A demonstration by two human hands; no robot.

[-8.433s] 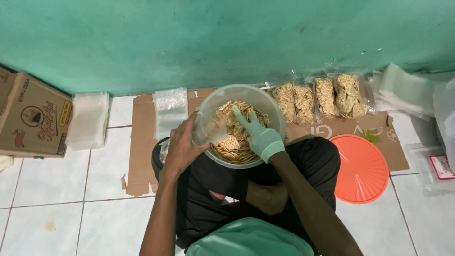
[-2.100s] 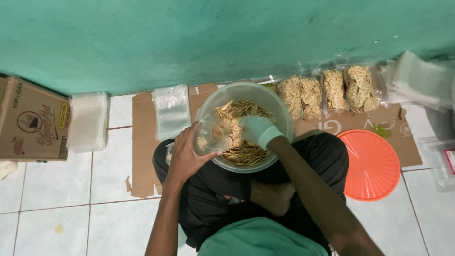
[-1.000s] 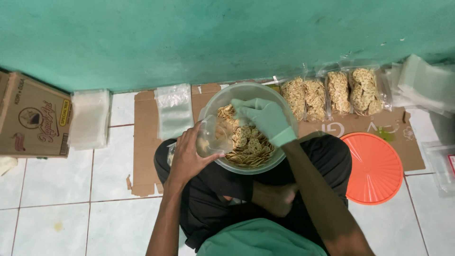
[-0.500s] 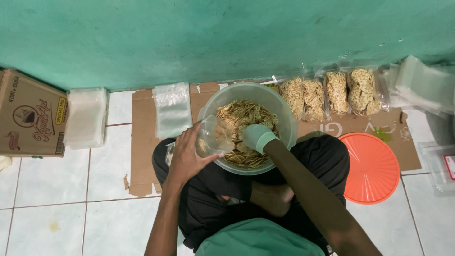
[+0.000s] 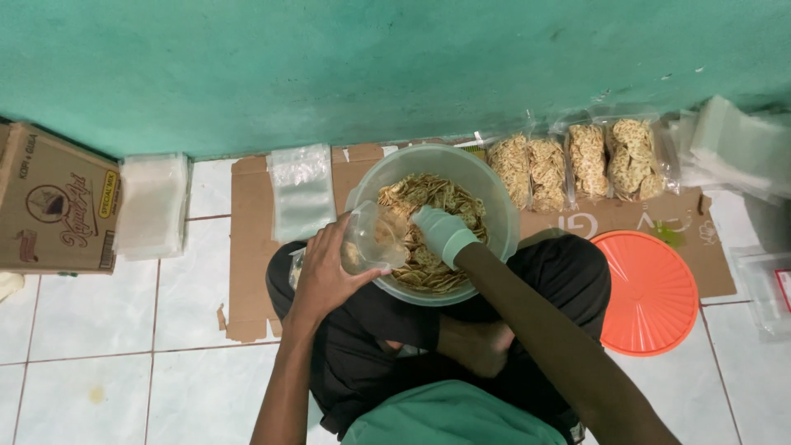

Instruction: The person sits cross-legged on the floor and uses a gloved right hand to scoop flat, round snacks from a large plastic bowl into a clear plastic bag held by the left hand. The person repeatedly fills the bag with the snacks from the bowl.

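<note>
A large clear bowl [image 5: 499, 206] full of small golden crackers [image 5: 428, 194] rests on my crossed legs. My left hand [image 5: 323, 276], bare, holds a small clear plastic bag [image 5: 371, 241] open at the bowl's left rim, with some crackers inside it. My right hand [image 5: 442, 232], in a pale green glove, is down in the bowl with its fingers closed on crackers beside the bag's mouth.
Several filled cracker bags [image 5: 577, 161] lie in a row by the green wall. Flat cardboard [image 5: 251, 247] covers the tiled floor, with stacks of empty clear bags [image 5: 301, 191] [image 5: 150, 204]. An orange lid [image 5: 647, 292] lies to the right, a cardboard box [image 5: 53, 202] to the left.
My gloved right hand has dipped from the bowl's far side back into the crackers next to the bag. The left hand has kept the bag at the rim.
</note>
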